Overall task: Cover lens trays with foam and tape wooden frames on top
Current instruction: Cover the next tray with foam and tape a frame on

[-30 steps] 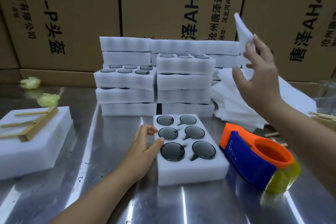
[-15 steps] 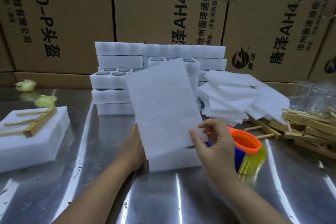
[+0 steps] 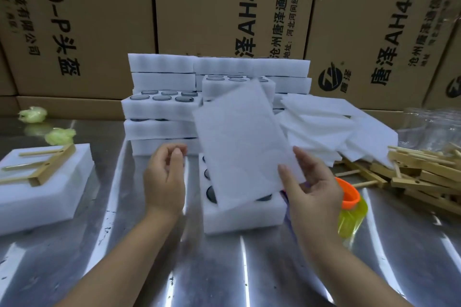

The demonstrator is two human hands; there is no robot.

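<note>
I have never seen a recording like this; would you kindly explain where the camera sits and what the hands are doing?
There is no machine: a person works with bare hands, and the single camera sits on their head, looking forward and down. The right hand pinches a thin foam sheet by its near corner, tilted above an open lens tray whose dark lenses partly show. The left hand is beside the sheet, loosely curled, holding nothing. On the metal table also lie a tape dispenser behind the right hand, a pile of wooden frames at right, loose foam sheets, stacked trays at the back, and at left a foam block with one wooden frame on it.
</note>
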